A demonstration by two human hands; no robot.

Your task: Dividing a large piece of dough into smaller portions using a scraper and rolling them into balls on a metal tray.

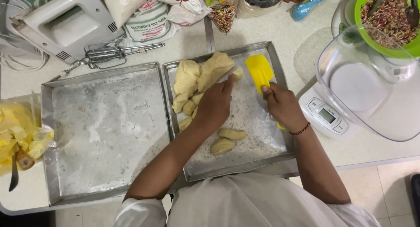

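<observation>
My left hand (214, 105) reaches over the right metal tray (262, 144) and pinches a small piece of pale dough (236, 73) beside a big dough lump (205, 71). In my right hand (283, 106) is a yellow spatula (259, 71), blade pointing away from me, just right of that small piece. Several cut dough pieces (227, 140) lie on the floured tray, some partly hidden under my left forearm.
A second floured metal tray (105, 130) sits at the left. A hand mixer (65, 23) with loose beaters (109, 54) and flour bags (148, 19) lie behind. A kitchen scale with a clear bowl (367, 87) and a green bowl (389, 21) stand right. A yellow bag (19, 133) is far left.
</observation>
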